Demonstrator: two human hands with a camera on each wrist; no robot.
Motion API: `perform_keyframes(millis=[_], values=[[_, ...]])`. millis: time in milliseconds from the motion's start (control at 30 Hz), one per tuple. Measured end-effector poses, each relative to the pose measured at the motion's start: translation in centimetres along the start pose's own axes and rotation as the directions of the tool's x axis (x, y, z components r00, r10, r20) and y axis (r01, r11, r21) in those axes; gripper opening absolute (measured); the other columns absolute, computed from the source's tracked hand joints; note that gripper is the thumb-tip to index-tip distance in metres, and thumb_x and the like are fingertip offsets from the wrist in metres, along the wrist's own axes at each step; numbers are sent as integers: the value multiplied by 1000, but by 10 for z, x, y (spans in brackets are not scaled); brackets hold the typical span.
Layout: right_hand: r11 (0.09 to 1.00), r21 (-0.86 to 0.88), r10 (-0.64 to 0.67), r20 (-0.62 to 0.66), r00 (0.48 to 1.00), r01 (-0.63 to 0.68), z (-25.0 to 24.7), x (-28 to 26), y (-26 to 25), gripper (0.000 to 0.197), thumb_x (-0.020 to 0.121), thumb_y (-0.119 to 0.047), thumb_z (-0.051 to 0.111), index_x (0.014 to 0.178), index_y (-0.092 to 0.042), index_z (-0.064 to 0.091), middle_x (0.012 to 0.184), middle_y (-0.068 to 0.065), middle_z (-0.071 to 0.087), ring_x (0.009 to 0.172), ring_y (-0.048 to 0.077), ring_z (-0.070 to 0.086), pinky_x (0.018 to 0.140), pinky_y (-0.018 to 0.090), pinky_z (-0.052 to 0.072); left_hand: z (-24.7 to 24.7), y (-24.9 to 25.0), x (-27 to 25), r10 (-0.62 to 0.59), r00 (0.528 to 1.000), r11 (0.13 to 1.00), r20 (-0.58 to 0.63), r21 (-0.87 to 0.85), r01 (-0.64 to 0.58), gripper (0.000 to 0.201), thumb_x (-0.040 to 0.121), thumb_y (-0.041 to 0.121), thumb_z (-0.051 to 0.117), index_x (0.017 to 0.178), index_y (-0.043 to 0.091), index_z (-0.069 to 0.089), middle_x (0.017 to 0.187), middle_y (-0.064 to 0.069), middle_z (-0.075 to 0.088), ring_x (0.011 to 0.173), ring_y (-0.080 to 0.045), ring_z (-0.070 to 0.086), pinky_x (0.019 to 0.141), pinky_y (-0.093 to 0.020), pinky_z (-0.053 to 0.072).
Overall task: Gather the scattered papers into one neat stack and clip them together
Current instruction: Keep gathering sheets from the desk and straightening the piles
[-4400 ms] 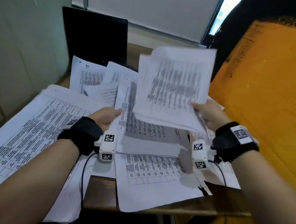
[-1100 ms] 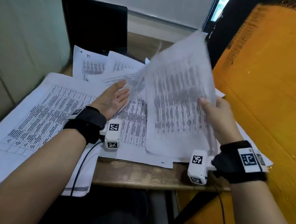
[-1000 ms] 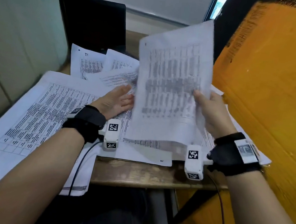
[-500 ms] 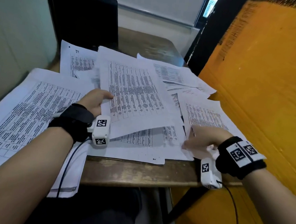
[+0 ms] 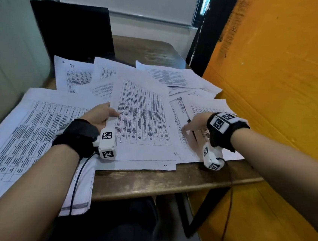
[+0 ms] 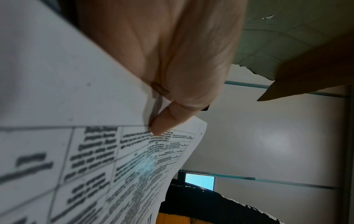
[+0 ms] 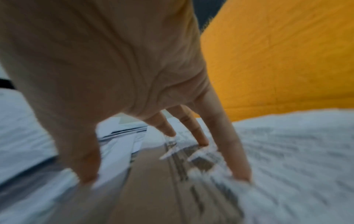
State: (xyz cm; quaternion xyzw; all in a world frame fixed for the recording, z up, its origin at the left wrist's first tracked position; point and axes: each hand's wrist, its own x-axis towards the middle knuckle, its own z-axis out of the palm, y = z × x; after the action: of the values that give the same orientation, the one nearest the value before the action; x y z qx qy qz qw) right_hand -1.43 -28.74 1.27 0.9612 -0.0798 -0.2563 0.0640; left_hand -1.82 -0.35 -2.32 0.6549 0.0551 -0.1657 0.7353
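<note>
The left hand [image 5: 100,114], at centre left of the head view, pinches the left edge of the top sheet [image 5: 142,116] between thumb and fingers. The right hand [image 5: 197,122], centre right, spreads its fingers [image 7: 203,136], tips down on scattered papers [image 5: 204,105] covering the worktop [image 5: 147,184].

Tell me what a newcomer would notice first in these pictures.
The spread of printed papers fanned unevenly across the wooden table. At centre the left hand pinches a gridded sheet, while the right hand presses sheets beside the orange wall.
</note>
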Motion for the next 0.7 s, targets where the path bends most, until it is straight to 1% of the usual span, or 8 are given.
perform_keyframes(millis=[67, 167, 267, 333, 433, 533, 633, 700], values=[[997, 60, 46, -11, 999, -46, -10, -9, -8, 59, 97, -49, 47, 137, -7, 48, 141, 11, 50, 126, 30, 50, 98, 36, 41, 0, -1, 1, 3, 1000, 1000, -4, -22, -3, 38, 95, -9, 31, 127, 8, 45, 90, -14, 60, 62, -22, 65, 46, -28, 55], [998, 29, 56, -34, 998, -55, -5, -1, -7, 52, 93, -36, 57, 134, -5, 51, 138, 12, 54, 122, 30, 54, 87, 31, 43, -2, -1, 4, -2, 1000, 1000, 5, -10, 2, 41, 96, -7, 33, 134, 6, 42, 97, -15, 61, 77, -27, 64, 56, -35, 56], [994, -82, 63, -90, 994, -71, 4, 10, -5, 70, 83, -33, 71, 141, -4, 42, 141, 15, 48, 126, 34, 51, 100, 41, 45, 1, -1, 3, 14, 1000, 1000, 21, 0, -14, 41, 96, -10, 29, 130, 8, 42, 101, -16, 59, 79, -27, 60, 47, -30, 55], [998, 11, 68, -188, 980, -67, 1, 12, 1, 55, 91, -26, 63, 138, -3, 47, 133, 19, 55, 122, 35, 54, 100, 43, 45, 2, -1, 4, 38, 999, 999, 16, -29, -38, 38, 97, -10, 28, 128, 7, 43, 112, -21, 56, 78, -27, 59, 47, -31, 55], [974, 214, 25, -409, 912, 70, -27, 1, -6, 35, 94, -13, 50, 125, 2, 57, 128, 21, 58, 119, 36, 55, 93, 39, 44, 0, -1, 6, 78, 996, 994, -35, -71, -80, 38, 101, -1, 31, 137, 5, 39, 114, -19, 58, 82, -26, 60, 58, -36, 56], [924, 285, -58, -551, 832, 253, -59, -19, -41, 29, 94, -9, 48, 120, 0, 58, 126, 24, 57, 118, 38, 54, 93, 38, 44, 2, 0, 7, 115, 990, 985, -82, -121, -124, 36, 102, 2, 31, 137, 5, 41, 93, -8, 60, 76, -20, 58, 45, -22, 53], [838, 342, -276, -408, 870, 426, -71, -37, -93, 7, 95, -8, 49, 99, -13, 50, 126, 20, 58, 122, 35, 53, 95, 35, 45, 3, -3, 11, 136, 984, 985, -113, -92, -147, 36, 103, 4, 29, 138, 6, 39, 87, -7, 57, 71, -19, 55, 50, -27, 53], [694, 565, -363, -260, 895, 445, -63, -30, -124, 7, 92, -4, 52, 92, -11, 49, 103, 13, 61, 122, 33, 55, 89, 34, 50, 5, -4, 12, 162, 982, 985, -96, -53, -167, 36, 104, 7, 26, 138, 5, 38, 90, -9, 58, 72, -21, 57, 61, -31, 52]])
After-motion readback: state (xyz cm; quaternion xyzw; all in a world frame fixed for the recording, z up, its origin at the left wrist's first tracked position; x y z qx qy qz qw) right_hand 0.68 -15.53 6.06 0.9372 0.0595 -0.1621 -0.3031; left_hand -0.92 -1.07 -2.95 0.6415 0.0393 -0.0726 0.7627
